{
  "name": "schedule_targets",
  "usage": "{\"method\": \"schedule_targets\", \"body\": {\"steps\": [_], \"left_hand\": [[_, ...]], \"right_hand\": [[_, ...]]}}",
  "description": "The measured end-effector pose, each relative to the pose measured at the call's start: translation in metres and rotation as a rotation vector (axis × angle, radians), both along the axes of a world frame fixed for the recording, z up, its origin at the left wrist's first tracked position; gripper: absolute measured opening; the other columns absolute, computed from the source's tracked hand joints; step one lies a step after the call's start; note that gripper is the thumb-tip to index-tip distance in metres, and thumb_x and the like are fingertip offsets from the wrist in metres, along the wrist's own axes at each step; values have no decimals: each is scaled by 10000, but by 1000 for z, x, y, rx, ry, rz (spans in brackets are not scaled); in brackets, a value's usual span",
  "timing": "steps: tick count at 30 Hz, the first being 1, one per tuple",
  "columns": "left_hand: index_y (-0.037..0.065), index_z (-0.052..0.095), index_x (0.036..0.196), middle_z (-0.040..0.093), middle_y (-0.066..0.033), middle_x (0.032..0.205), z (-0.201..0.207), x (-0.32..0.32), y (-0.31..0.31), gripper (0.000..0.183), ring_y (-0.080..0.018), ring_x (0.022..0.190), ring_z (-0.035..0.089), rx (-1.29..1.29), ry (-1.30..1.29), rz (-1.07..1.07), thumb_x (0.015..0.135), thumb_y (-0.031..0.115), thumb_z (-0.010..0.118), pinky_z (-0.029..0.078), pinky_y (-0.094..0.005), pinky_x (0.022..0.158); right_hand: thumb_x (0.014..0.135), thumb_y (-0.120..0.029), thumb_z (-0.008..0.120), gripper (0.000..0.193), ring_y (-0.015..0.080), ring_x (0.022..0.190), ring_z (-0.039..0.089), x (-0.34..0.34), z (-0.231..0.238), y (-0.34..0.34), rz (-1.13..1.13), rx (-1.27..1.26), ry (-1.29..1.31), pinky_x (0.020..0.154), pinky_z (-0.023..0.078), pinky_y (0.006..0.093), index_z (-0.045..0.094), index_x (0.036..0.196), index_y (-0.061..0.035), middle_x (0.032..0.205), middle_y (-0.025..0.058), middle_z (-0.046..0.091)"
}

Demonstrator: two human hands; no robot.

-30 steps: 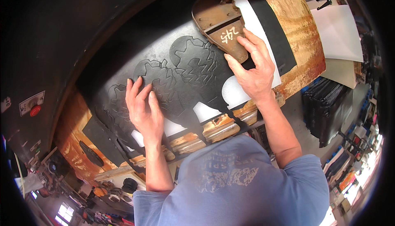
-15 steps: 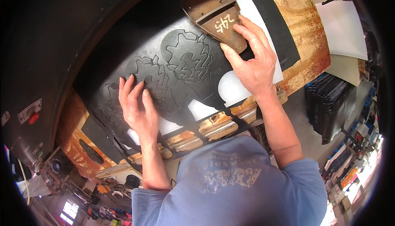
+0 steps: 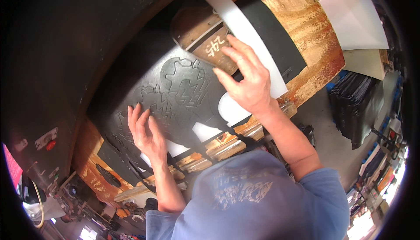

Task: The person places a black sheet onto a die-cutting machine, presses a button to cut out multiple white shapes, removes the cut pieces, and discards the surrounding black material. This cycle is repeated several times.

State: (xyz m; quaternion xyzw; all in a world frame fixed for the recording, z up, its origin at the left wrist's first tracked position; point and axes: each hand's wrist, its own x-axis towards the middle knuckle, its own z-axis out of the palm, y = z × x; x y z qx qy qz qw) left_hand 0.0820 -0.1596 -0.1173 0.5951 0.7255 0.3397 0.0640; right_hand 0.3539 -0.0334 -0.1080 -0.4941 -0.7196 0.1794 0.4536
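The brown sole-shaped die (image 3: 192,23) lies flat just beyond the right hand (image 3: 249,82), its narrow end between that hand's thumb and fingers, its broad end pointing away into shadow. It is well apart from the left hand (image 3: 148,137), ahead of it and to its right. The right hand curves loosely about the narrow end, thumb at the near left edge and fingertips at the far right side; whether it grips the die or only rests on it, I cannot tell. The left hand grasps nothing; its fingers are spread and lie over the black textured sheet (image 3: 186,120) beneath the die. Between the two hands, that sheet bears a jagged sole outline (image 3: 186,82), with another just beyond the left fingertips. A white sheet (image 3: 247,28) shows along the right side of the right hand, and farther right a black strip (image 3: 275,34) lies on the worn wooden surface (image 3: 313,26). Right of the right hand, beyond the surface's edge, stands a stack of black sheets (image 3: 354,109). Left of the left hand is a red button (image 3: 51,145) on a dark machine (image 3: 65,65).
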Motion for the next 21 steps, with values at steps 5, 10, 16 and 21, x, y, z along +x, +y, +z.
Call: {"method": "schedule_targets", "body": {"steps": [5, 10, 16, 21], "left_hand": [[38, 728, 1208, 661, -177, 1447, 0, 1, 0, 212, -421, 1487, 510, -22, 22, 19, 1019, -11, 646, 427, -506, 1199], [42, 700, 1225, 646, -174, 1465, 0, 0, 2, 231, -415, 1496, 499, -38, 73, 20, 1004, -10, 661, 409, -509, 1208], [38, 694, 1219, 639, -185, 1466, 0, -1, 3, 233, -426, 1493, 501, -33, 74, 1, 997, -21, 660, 402, -520, 1215], [11, 716, 1165, 696, -194, 1342, 5, -1, -9, 213, -391, 1367, 621, 74, 86, 2, 991, -77, 629, 489, -489, 1138]], "right_hand": [[827, -47, 870, 468, 381, 1229, 706, 0, -3, 0, 24, -28, 47, 1012, 617, 409, 683, 1247, 38, 1418, 240, 639], [858, -77, 846, 474, 383, 1237, 689, 0, -5, -1, 34, -31, 49, 1011, 606, 407, 655, 1272, 51, 1436, 232, 610], [832, -45, 851, 506, 402, 1249, 672, -2, -5, 2, 34, -25, 75, 1037, 592, 427, 642, 1287, 27, 1407, 234, 612], [803, -55, 877, 576, 419, 1281, 628, -3, -3, 4, 57, -43, 129, 1079, 552, 462, 632, 1320, 6, 1402, 228, 594]]}}
